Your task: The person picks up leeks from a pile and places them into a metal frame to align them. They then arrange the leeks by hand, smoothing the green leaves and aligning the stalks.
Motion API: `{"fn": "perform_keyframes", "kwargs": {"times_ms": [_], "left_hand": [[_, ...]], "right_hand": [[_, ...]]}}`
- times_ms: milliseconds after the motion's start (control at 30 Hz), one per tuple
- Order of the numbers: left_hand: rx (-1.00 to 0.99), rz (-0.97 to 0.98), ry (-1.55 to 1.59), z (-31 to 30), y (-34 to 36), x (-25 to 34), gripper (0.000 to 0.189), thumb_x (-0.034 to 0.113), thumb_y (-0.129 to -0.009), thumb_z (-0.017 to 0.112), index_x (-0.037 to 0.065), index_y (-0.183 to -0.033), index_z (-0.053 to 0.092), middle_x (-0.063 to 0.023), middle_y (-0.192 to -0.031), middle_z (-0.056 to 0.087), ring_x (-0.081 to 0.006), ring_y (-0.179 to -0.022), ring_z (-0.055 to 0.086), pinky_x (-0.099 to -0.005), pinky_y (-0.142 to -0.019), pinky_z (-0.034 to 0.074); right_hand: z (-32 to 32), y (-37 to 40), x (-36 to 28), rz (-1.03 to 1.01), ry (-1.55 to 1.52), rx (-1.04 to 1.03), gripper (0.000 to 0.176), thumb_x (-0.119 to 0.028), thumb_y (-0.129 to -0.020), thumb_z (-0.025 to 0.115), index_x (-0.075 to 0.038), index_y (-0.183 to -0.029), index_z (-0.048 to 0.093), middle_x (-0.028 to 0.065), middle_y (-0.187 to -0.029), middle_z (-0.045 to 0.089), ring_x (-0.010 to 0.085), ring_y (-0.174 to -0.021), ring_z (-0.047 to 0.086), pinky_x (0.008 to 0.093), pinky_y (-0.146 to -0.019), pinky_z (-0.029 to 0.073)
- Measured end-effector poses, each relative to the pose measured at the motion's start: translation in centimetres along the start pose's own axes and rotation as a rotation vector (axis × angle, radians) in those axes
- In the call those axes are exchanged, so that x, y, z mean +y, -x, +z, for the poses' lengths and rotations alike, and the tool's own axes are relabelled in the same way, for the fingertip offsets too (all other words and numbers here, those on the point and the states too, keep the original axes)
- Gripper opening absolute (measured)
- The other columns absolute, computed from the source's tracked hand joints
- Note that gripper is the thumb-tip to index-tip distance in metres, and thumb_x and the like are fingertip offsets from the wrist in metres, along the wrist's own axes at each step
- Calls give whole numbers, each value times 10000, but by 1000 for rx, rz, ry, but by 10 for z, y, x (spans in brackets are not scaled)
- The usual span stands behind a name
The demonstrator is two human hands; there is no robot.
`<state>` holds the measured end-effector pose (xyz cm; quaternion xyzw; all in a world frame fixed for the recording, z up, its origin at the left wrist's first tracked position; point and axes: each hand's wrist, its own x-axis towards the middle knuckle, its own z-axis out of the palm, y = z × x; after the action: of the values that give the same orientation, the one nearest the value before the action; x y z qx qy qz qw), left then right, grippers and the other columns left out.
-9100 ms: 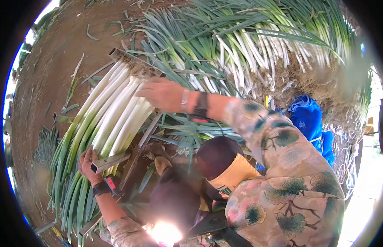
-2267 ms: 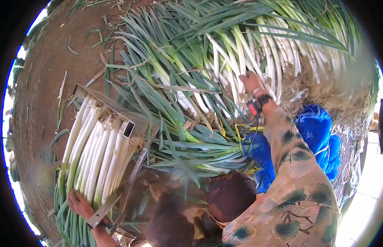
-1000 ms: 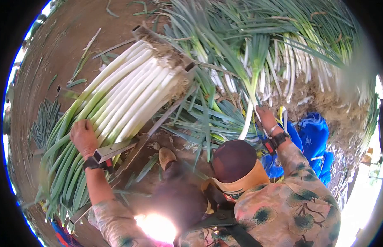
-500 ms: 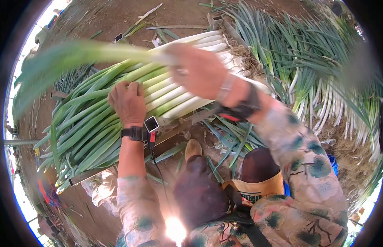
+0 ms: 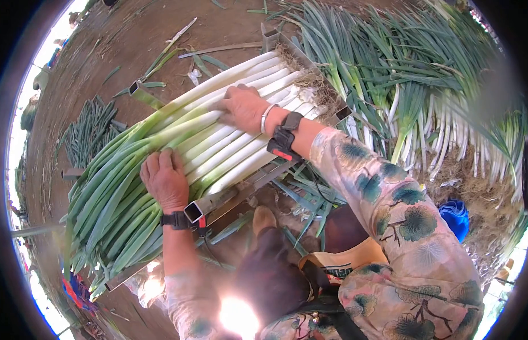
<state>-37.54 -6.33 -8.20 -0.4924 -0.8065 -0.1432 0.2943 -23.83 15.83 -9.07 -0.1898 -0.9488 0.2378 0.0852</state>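
Observation:
A thick row of long green onions [image 5: 241,148] lies side by side in a metal frame [image 5: 241,195], roots at the upper right, green leaves [image 5: 113,195] spilling to the lower left. My right hand [image 5: 247,109] is on the white stalks, its fingers curled around one green onion near the top of the row. My left hand [image 5: 165,178] rests lower down, fingers bent over the stalks where white turns to green. The undersides of both hands' fingers are partly hidden.
A large heap of green onions [image 5: 389,62] with roots lies on the ground at right. A smaller leafy bunch [image 5: 88,130] is at left. Loose leaves [image 5: 165,51] lie on the soil beyond the frame. A blue bag-like thing [image 5: 455,220] sits at right, near my sleeve.
My right hand, blurred while swinging a green onion above the row, has come down onto the stalks with it. My left hand stays on the row. The view has shifted slightly.

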Motion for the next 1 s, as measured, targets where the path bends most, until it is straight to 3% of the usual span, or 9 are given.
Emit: {"fn": "perform_keyframes", "kwargs": {"times_ms": [233,367,533,567,633,700,800,900,1000], "left_hand": [[-9,83,-270,3,-12,8,498,280,-897,619,186,-1370,494,-72,-1337,509,-263,-1281,430,-475,-1124,260],[-254,83,-179,15,-11,-9,389,280,-951,528,153,-1319,545,-64,-1294,545,-244,-1251,460,-460,-1105,286],[-325,20,-135,7,-12,-7,319,274,-948,536,162,-1240,601,-49,-1254,570,-245,-1219,482,-428,-1063,321],[-324,23,-146,9,-12,-7,313,280,-942,545,171,-1229,603,-40,-1263,562,-242,-1230,471,-423,-1063,317],[-312,22,-174,10,-11,-6,320,286,-941,545,172,-1236,597,-35,-1269,556,-241,-1238,462,-421,-1068,311],[-303,27,-199,11,-12,-7,327,294,-943,541,174,-1244,590,-33,-1279,549,-243,-1246,453,-424,-1073,304],[-303,30,-228,13,-11,-9,335,307,-950,533,179,-1256,579,-33,-1299,534,-246,-1257,441,-435,-1082,293],[-317,17,-239,11,-12,-6,338,322,-954,529,177,-1255,578,-35,-1307,528,-252,-1264,434,-442,-1085,288],[-302,22,-233,14,-11,-10,351,333,-959,521,177,-1269,570,-36,-1315,526,-257,-1269,429,-444,-1087,285]], "right_hand": [[6,-13,6,73,-82,120,306,-303,-722,679,-204,-1003,748,121,-988,688,314,-1020,613,435,-911,479],[-19,-3,6,107,-496,64,409,-230,-755,705,-75,-1132,677,159,-1060,677,305,-1058,628,399,-931,486],[-103,129,39,16,-595,502,298,-213,-869,655,-56,-1121,675,115,-992,686,193,-935,657,322,-831,522],[-114,165,56,175,-619,554,255,-173,-878,652,-50,-1099,682,93,-972,689,142,-860,648,275,-785,521],[-105,235,117,547,-656,771,319,-284,-869,655,-55,-1090,687,129,-967,705,248,-860,672,324,-791,521],[-60,320,212,914,-290,970,446,-302,-818,698,8,-1134,641,218,-1031,674,317,-918,660,377,-830,514],[3,416,264,1386,286,879,507,-297,-807,694,32,-1180,598,244,-965,670,407,-926,636,447,-848,497],[24,442,284,1452,-265,585,504,-280,-803,700,30,-1185,590,203,-849,679,365,-810,660,442,-754,521],[6,429,262,1502,-759,822,482,-295,-816,683,41,-1151,598,176,-787,672,294,-686,660,422,-650,528]]}}
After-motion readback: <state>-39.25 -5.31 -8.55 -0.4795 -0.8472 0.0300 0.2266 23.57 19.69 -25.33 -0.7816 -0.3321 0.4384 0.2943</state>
